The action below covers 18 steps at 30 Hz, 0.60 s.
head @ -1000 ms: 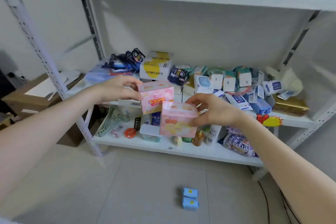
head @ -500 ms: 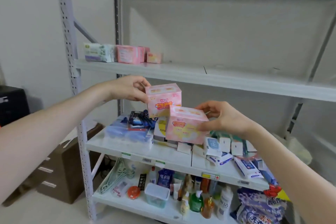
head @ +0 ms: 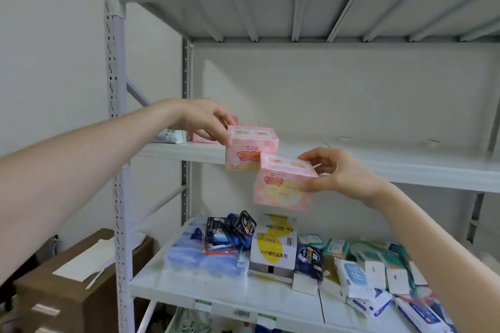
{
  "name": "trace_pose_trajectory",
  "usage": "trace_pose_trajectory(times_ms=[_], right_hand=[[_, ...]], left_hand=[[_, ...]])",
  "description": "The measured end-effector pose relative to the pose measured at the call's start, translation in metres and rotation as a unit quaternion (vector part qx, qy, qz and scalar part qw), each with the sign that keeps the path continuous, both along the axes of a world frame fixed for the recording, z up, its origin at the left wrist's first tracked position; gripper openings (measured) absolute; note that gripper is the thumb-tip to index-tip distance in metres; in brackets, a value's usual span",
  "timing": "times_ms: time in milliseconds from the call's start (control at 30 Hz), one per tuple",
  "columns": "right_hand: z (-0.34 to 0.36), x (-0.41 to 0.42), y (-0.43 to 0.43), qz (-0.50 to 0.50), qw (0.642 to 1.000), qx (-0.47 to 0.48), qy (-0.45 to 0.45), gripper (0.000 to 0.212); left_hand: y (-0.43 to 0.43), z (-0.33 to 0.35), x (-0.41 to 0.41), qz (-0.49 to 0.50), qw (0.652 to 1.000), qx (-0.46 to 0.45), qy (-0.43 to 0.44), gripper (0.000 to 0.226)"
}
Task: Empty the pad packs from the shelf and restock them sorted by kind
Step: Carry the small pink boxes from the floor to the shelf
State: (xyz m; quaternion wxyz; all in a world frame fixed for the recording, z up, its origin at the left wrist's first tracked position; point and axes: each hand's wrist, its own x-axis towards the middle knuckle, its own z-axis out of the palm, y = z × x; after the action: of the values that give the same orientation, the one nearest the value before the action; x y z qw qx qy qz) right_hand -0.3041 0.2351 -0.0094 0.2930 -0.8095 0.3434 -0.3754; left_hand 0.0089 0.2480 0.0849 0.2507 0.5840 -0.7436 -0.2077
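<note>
Mostly pink, boxy pad packs (head: 281, 188)

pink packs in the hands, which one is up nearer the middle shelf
The pink pack gripped by the left hand: it is level with the front edge of the middle shelf. The right hand holds the other pack lower, below that edge.

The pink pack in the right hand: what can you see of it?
It is a box-shaped pink pack, in glossy-looking wrap, with pale yellow round shapes and a red-orange logo on its front and a white panel on top. The right hand pinches its right end, thumb on the front, fingers over the top, holding it slightly tilted in the air before the shelf edge. Its upper left corner overlaps a second pink pack in the left hand; whether they touch I cannot tell.
</note>
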Motion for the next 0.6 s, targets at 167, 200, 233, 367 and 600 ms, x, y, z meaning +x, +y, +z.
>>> trace_pose_trajectory(times_ms=[167,200,233,367,600], right_hand=[[0.012,0.028,-0.039,-0.022,0.999,-0.018,-0.020,0.055],[0.015,0.032,-0.048,-0.024,0.999,-0.022,-0.021,0.055],[0.018,0.035,-0.055,-0.026,0.999,-0.024,-0.020,0.054],[0.031,0.048,-0.095,-0.035,0.999,-0.029,-0.023,0.053],[0.049,0.071,-0.165,-0.049,0.998,-0.034,-0.037,0.048]], left_hand=[[-0.049,0.021,0.024,-0.019,0.999,-0.004,-0.031,0.049],[-0.059,0.025,0.027,-0.024,0.999,-0.006,-0.044,0.050],[-0.067,0.028,0.029,-0.027,0.998,-0.010,-0.057,0.051],[-0.110,0.040,0.038,-0.024,0.995,-0.032,-0.092,0.063],[-0.191,0.050,0.060,-0.027,0.993,-0.045,-0.105,0.052]])
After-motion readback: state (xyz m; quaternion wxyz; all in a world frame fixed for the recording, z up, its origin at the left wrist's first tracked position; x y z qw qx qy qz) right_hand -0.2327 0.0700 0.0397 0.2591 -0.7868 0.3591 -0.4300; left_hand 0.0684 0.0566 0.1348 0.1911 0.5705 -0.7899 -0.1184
